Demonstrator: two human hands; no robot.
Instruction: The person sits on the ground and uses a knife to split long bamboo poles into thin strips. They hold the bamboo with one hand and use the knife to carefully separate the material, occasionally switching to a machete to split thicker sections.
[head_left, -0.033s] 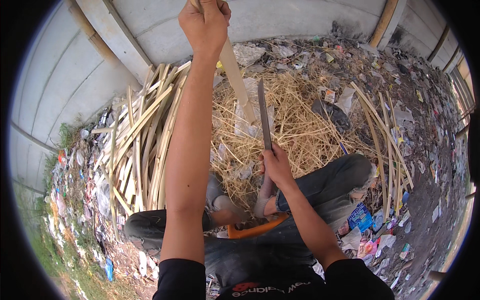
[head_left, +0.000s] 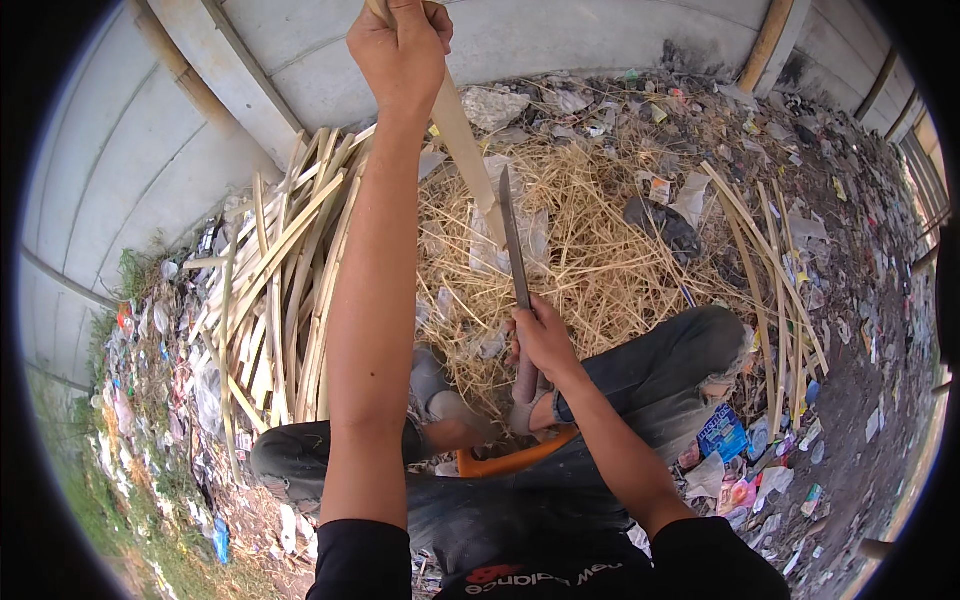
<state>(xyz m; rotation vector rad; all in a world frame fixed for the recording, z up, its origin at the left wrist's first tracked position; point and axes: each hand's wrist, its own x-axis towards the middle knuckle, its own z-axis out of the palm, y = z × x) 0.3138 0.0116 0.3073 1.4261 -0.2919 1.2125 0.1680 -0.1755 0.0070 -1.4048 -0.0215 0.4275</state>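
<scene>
My left hand (head_left: 400,60), arm stretched far out in front, is closed around the upper end of a flat pale bamboo strip (head_left: 462,140). The strip slants down and to the right, its lower end over a heap of straw-coloured shavings (head_left: 590,225). Closer in, my right hand (head_left: 545,342) grips a long dark knife like a machete (head_left: 516,250), its blade pointing up and away. The upper blade lies against or just beside the strip's lower end; I cannot tell if they touch. Below my right hand, the knife's long handle reaches down by my foot.
Many split bamboo strips (head_left: 285,270) lean in a pile on the left. A few more strips (head_left: 770,280) lie at the right. A black plastic bag (head_left: 665,228) and a blue packet (head_left: 722,435) lie among litter. A concrete wall (head_left: 570,40) closes the far side. An orange piece (head_left: 520,456) lies near my feet.
The knife blade has shifted left, up to the strip's lower end. My right hand has moved slightly left and down, and my left hand has drifted slightly left with the strip.
</scene>
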